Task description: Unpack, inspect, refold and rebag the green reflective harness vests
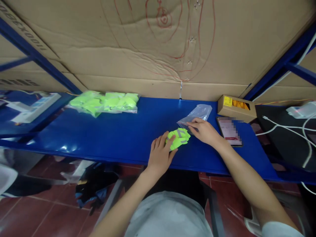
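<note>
A small folded neon-yellow reflective vest [181, 137] with grey strips is at the front middle of the blue table. My left hand [161, 152] grips its left side, fingers over the top and the thumb at the near edge. Just behind and to the right of the vest is a clear plastic bag [197, 113]. My right hand [203, 131] pinches the bag's near end between thumb and fingers. The far end of the bag spreads away over the table. Part of the bag's near end is hidden by my right hand.
Clear bags of neon-yellow vests [106, 102] lie at the back left of the blue table [81, 131]. At right are a phone [229, 131] and an open-windowed cardboard box [237, 108] with orange-yellow contents. A cardboard wall [138, 62] stands behind. A power strip [37, 107] is far left.
</note>
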The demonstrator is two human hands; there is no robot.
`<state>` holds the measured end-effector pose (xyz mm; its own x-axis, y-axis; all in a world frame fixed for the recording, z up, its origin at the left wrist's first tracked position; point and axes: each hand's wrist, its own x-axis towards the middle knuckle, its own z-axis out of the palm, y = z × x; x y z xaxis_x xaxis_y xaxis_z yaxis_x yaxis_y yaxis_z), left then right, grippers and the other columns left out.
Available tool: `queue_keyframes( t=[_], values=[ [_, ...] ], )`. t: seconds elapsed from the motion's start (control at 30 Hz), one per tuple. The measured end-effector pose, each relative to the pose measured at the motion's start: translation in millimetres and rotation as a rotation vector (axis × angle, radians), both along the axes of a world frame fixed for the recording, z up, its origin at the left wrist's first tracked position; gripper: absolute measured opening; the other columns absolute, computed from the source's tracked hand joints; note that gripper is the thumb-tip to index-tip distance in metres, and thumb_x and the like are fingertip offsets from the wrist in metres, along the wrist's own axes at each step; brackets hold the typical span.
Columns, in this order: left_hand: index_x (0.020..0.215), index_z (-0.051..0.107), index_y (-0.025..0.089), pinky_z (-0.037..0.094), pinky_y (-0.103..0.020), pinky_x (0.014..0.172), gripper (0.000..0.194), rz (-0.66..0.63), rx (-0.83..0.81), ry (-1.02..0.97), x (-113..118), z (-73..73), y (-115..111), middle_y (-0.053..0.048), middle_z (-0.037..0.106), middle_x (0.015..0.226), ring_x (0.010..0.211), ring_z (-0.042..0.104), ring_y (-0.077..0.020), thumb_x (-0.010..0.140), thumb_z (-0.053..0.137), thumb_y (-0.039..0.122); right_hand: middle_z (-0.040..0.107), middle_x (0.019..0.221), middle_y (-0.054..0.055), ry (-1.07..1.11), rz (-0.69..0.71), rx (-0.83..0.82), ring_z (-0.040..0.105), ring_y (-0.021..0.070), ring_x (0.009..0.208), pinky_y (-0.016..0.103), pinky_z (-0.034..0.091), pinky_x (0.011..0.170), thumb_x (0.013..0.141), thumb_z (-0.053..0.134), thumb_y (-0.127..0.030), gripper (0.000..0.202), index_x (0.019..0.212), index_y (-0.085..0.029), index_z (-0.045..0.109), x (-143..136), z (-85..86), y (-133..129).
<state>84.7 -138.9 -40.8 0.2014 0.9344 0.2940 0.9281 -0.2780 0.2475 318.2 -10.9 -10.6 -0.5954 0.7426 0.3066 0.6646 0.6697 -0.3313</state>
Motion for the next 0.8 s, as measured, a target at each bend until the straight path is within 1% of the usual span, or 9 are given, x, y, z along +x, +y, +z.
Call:
queue_keyframes(
  t=[0.1,0.2,0.33,0.5,0.63,0.8],
  values=[
    [0.150,0.050,0.023,0.042,-0.057,0.112,0.049,0.034,0.016,-0.014,3,-1.2,1,-0.016,0.047,0.159,0.138,0.050,-0.0367,0.105,0.048,0.044,0.071,0.111,0.012,0.028,0.041,-0.042,0.071,0.0255,0.098,0.042,0.060,0.088,0.104,0.048,-0.029,0.036,0.129,-0.022,0.074,-6,2.3,-8],
    [0.149,0.050,0.024,0.043,-0.058,0.110,0.049,0.054,0.013,-0.028,6,-0.6,2,-0.016,0.047,0.159,0.137,0.051,-0.0375,0.105,0.048,0.044,0.072,0.110,0.010,0.075,0.089,-0.081,0.071,0.0252,0.101,0.043,0.060,0.089,0.105,0.047,-0.028,0.037,0.132,-0.024,0.072,-12,5.1,-16],
    [0.150,0.050,0.023,0.043,-0.058,0.110,0.050,0.073,0.001,-0.029,10,1.0,3,-0.016,0.046,0.160,0.136,0.051,-0.0380,0.105,0.046,0.044,0.072,0.110,0.009,0.101,0.097,-0.098,0.071,0.0253,0.102,0.043,0.059,0.090,0.105,0.047,-0.028,0.037,0.134,-0.025,0.070,-18,6.6,-23],
    [0.152,0.048,0.024,0.041,-0.060,0.111,0.051,0.097,-0.013,-0.008,15,0.5,4,-0.016,0.044,0.162,0.138,0.049,-0.0388,0.106,0.044,0.043,0.070,0.111,0.009,0.123,0.101,-0.112,0.071,0.0240,0.100,0.041,0.059,0.090,0.106,0.046,-0.028,0.037,0.133,-0.025,0.071,-22,7.2,-26],
    [0.152,0.047,0.024,0.041,-0.060,0.112,0.051,0.104,-0.012,-0.014,17,0.0,5,-0.016,0.044,0.161,0.138,0.049,-0.0385,0.105,0.044,0.043,0.071,0.110,0.009,0.173,0.119,-0.139,0.071,0.0229,0.097,0.038,0.058,0.086,0.106,0.047,-0.029,0.036,0.132,-0.026,0.072,-23,8.6,-25],
    [0.152,0.047,0.022,0.040,-0.059,0.114,0.050,0.133,0.006,-0.023,24,2.1,11,-0.017,0.044,0.160,0.137,0.050,-0.0379,0.106,0.044,0.041,0.072,0.105,0.009,0.268,0.141,-0.182,0.071,0.0215,0.089,0.037,0.059,0.084,0.106,0.047,-0.031,0.035,0.129,-0.025,0.073,-23,10.5,-25]
  ],
)
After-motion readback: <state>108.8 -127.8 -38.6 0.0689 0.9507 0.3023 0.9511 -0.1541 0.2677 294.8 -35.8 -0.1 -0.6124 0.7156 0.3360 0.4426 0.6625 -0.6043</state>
